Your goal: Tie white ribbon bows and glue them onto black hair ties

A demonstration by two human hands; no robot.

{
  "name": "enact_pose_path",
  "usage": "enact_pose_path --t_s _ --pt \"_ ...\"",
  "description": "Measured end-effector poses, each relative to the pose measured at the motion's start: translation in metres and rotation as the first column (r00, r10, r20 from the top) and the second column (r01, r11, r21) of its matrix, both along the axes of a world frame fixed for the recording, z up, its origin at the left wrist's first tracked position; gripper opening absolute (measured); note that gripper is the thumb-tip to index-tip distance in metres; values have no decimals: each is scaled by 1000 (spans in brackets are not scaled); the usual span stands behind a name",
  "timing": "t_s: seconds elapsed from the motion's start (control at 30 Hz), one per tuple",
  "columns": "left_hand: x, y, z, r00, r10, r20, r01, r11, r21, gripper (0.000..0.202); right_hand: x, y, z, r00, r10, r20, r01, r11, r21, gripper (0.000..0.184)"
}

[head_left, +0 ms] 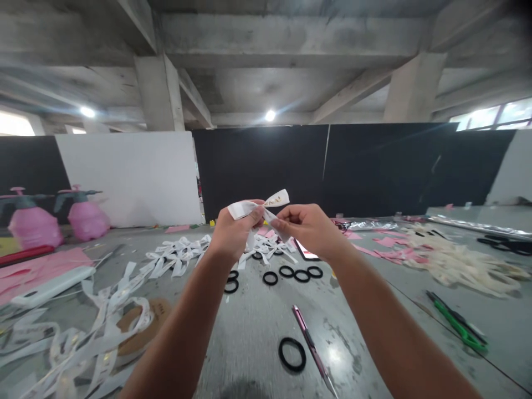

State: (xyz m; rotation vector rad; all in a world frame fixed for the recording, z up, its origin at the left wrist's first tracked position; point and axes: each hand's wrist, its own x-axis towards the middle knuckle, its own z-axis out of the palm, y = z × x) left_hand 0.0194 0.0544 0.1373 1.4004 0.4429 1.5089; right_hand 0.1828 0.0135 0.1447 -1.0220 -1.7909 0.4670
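Note:
A white ribbon bow (277, 199) with gold lettering is held up above the table between my two hands. My left hand (234, 233) pinches its middle, with one loop standing out over the fingers. With thumb and forefinger, my right hand (305, 224) grips a ribbon tail just beside the knot. Below them lie several black hair ties (270, 278), with one nearer black hair tie (292, 354) next to a pink pen-like tool (311, 343) with a pointed metal tip. Finished white bows (183, 252) are heaped behind my left forearm.
Loose white ribbon (100, 327) trails from a cardboard spool (145, 327) at the left. Two pink spray bottles (87, 217) stand far left. Green-handled scissors (457, 324) and a cream fabric pile (469, 263) lie right. A phone (306, 252) is partly behind my right wrist.

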Motion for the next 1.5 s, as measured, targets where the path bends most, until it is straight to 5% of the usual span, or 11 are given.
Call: enact_pose_path --t_s 1.03,1.17,1.37,1.5 --pt "23 2 -4 921 80 382 -14 985 -172 4 -11 -7 2 990 -61 126 57 998 32 20" --pt "17 3 -2 953 6 303 48 984 -171 10 -7 -2 -1 995 -44 92 46 999 -25 27" --pt "2 -1 1 991 -122 57 127 989 -76 18 -9 10 -8 970 110 -219 -125 991 -55 43" --pt "6 -7 0 990 -137 16 137 990 -42 21 -16 12 -12 971 -46 -235 59 997 47 47"
